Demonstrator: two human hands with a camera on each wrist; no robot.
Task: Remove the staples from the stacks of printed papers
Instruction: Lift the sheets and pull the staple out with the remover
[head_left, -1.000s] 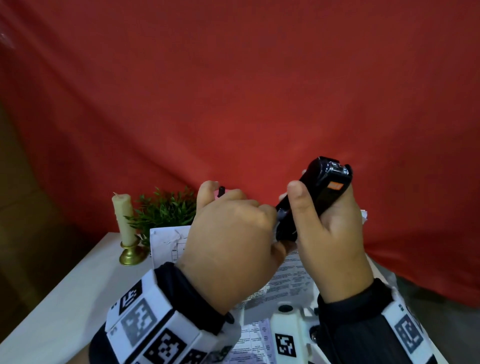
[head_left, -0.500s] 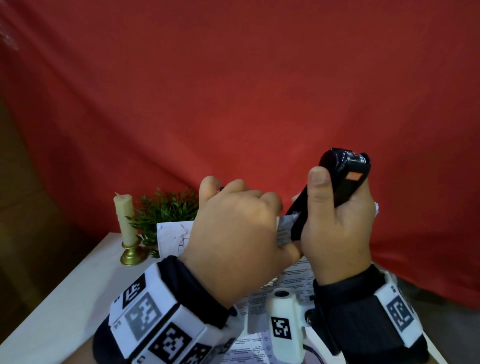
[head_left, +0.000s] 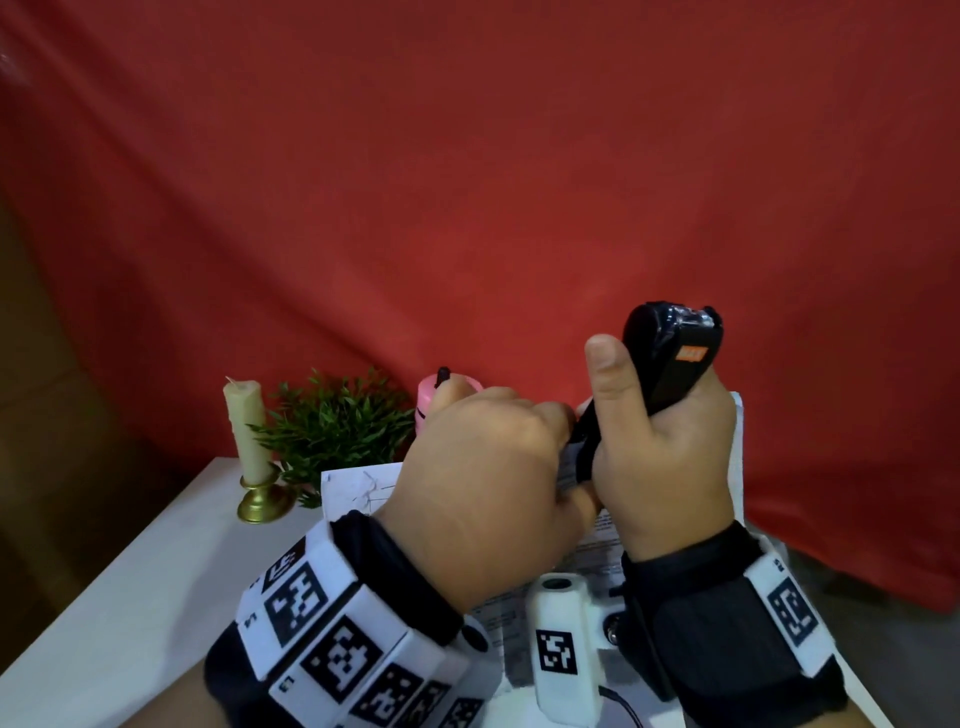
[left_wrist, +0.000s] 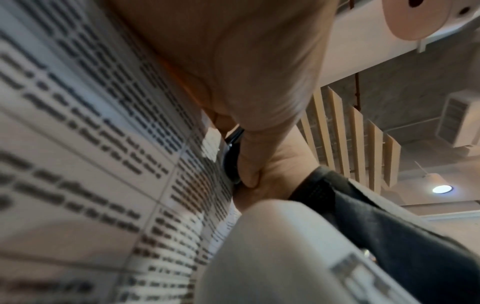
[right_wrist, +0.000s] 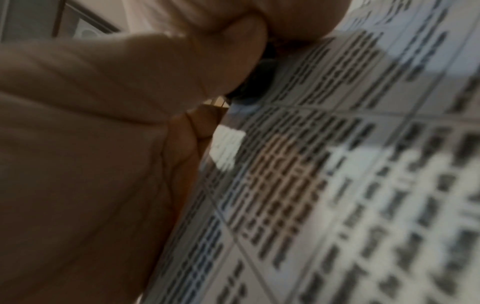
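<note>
Fingers of the right hand (head_left: 662, 457) wrapped tight round the black stapler (head_left: 667, 364) — left hand (head_left: 488, 467) curled, pinching the printed papers (left_wrist: 85, 164) up against its lower end.

A glossy black plastic stapler (head_left: 670, 364), matt white printed paper sheets (left_wrist: 78, 164) and a polished brass candle holder (head_left: 262, 500) are seen.

A cream candle (head_left: 244, 431) stands upright in a brass holder (head_left: 262, 500) on the white tabletop (head_left: 130, 587), near its far left edge. Just right of the candle sits a small green plant (head_left: 337, 423), its leaves reaching the holder. Right of the plant, a pink round object (head_left: 431, 402) with a dark tip is partly hidden. Behind the candle hangs a red cloth backdrop (head_left: 467, 182), filling the background.
</note>
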